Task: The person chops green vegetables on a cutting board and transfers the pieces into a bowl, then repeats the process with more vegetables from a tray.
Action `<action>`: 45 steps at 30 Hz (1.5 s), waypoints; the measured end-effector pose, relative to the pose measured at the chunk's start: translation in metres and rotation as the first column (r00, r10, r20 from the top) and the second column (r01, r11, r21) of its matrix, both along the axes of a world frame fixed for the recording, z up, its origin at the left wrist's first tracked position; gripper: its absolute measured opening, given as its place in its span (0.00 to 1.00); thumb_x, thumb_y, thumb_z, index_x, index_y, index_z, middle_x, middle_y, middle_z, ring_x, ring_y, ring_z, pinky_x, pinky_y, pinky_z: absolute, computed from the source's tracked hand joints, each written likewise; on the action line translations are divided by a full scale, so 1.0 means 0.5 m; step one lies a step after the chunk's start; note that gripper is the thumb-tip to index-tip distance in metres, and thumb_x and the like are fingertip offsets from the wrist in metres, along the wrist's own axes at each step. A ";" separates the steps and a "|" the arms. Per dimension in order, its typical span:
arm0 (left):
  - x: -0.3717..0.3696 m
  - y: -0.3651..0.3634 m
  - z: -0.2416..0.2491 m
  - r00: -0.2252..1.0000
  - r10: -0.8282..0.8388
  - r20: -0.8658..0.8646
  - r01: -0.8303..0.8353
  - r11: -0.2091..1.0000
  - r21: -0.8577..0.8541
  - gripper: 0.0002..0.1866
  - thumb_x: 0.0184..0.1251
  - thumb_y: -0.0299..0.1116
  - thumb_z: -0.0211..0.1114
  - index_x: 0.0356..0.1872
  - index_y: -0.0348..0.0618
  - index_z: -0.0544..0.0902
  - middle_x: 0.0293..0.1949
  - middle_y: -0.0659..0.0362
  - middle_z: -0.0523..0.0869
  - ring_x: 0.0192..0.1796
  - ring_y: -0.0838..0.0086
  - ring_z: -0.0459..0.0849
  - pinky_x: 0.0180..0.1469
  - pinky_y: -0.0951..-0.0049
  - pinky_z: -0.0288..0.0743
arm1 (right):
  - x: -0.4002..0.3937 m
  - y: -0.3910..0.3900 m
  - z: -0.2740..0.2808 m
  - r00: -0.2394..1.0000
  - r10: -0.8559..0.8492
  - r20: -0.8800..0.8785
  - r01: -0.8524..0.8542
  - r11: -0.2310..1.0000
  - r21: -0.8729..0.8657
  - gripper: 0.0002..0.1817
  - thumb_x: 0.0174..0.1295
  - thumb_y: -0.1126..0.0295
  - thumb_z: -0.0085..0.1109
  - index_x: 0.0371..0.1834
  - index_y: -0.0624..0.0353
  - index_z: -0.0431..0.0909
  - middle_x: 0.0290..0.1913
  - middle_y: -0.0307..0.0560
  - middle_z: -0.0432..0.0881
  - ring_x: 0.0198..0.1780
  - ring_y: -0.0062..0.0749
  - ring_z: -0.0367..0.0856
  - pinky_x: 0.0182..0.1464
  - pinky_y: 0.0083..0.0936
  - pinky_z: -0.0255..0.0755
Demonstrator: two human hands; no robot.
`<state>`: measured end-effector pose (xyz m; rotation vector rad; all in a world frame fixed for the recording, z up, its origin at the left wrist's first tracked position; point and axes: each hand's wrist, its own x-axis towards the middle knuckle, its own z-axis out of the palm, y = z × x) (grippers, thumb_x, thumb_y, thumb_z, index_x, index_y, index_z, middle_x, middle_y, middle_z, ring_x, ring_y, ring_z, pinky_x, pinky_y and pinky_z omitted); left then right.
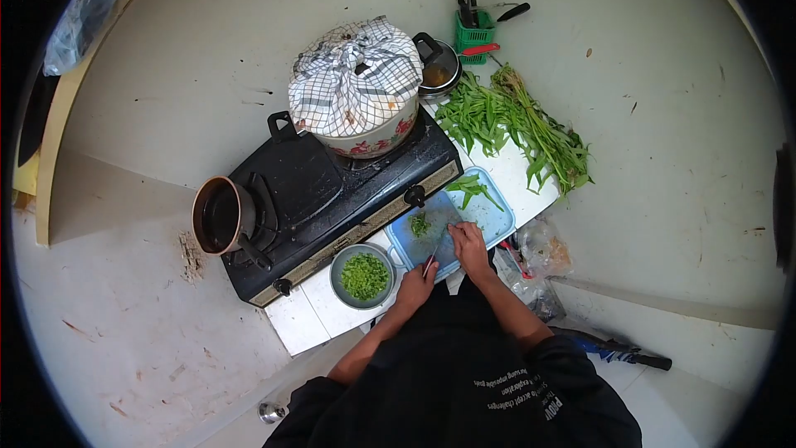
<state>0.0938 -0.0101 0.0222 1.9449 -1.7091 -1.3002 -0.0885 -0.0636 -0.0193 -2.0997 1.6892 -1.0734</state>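
Note:
My left hand (415,285) is closed around the handle of a knife (429,264), whose blade points away from me over a blue cutting board (400,242). My right hand (469,247) is by the blade's far end, fingers pressed together; what they hold, if anything, is too small to make out. Chopped greens (419,224) lie in a small heap on the board, left of the blade. Whole leafy stems (473,188) rest at the board's far end. Left of the board, a grey bowl (335,280) contains finely chopped greens (364,276).
A black gas stove (307,170) carries a large cloth-covered pot (356,83) and a small saucepan (222,214). Leafy greens (522,124) are piled on the white tiled counter (300,323). Behind them stands a green utensil basket (473,36). Plastic bags (543,253) sit at right.

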 end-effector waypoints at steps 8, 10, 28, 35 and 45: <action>-0.015 0.004 -0.012 0.991 -0.004 0.137 0.006 1.000 -0.013 0.28 0.76 0.55 0.53 0.45 0.34 0.83 0.33 0.32 0.85 0.41 0.34 0.85 0.45 0.40 0.79 | -0.001 -0.004 -0.017 0.999 -0.030 0.043 0.030 1.000 0.001 0.11 0.57 0.81 0.64 0.43 0.60 0.85 0.40 0.49 0.81 0.44 0.46 0.80 0.48 0.38 0.73; -0.021 -0.002 -0.009 0.986 -0.012 0.167 0.011 1.000 0.005 0.28 0.77 0.55 0.53 0.46 0.34 0.82 0.34 0.32 0.85 0.40 0.33 0.84 0.45 0.40 0.79 | 0.000 -0.004 -0.018 0.996 -0.035 0.078 0.034 0.999 0.016 0.11 0.57 0.81 0.64 0.43 0.60 0.85 0.39 0.50 0.81 0.43 0.47 0.80 0.49 0.39 0.73; -0.019 0.000 -0.002 0.997 -0.015 0.075 0.018 0.999 -0.048 0.29 0.76 0.55 0.54 0.42 0.32 0.82 0.32 0.32 0.85 0.39 0.34 0.84 0.43 0.40 0.78 | 0.011 -0.005 0.000 0.981 -0.100 0.165 0.091 0.994 0.061 0.09 0.58 0.82 0.61 0.40 0.63 0.85 0.39 0.52 0.81 0.43 0.50 0.80 0.48 0.39 0.73; -0.035 -0.005 0.007 0.980 -0.009 0.200 0.015 0.999 -0.030 0.27 0.77 0.55 0.53 0.42 0.35 0.82 0.31 0.33 0.85 0.38 0.34 0.85 0.42 0.40 0.79 | 0.011 -0.006 -0.007 0.982 -0.105 0.158 0.096 0.993 0.064 0.08 0.59 0.80 0.61 0.40 0.63 0.85 0.39 0.52 0.82 0.43 0.49 0.81 0.48 0.40 0.73; -0.014 0.002 -0.015 0.995 0.010 0.101 -0.006 0.999 -0.038 0.28 0.77 0.55 0.53 0.44 0.34 0.82 0.33 0.32 0.85 0.40 0.34 0.85 0.44 0.41 0.79 | 0.015 0.001 0.004 0.981 -0.138 0.139 0.131 0.990 0.058 0.07 0.59 0.80 0.61 0.39 0.63 0.86 0.39 0.53 0.82 0.43 0.50 0.81 0.49 0.40 0.73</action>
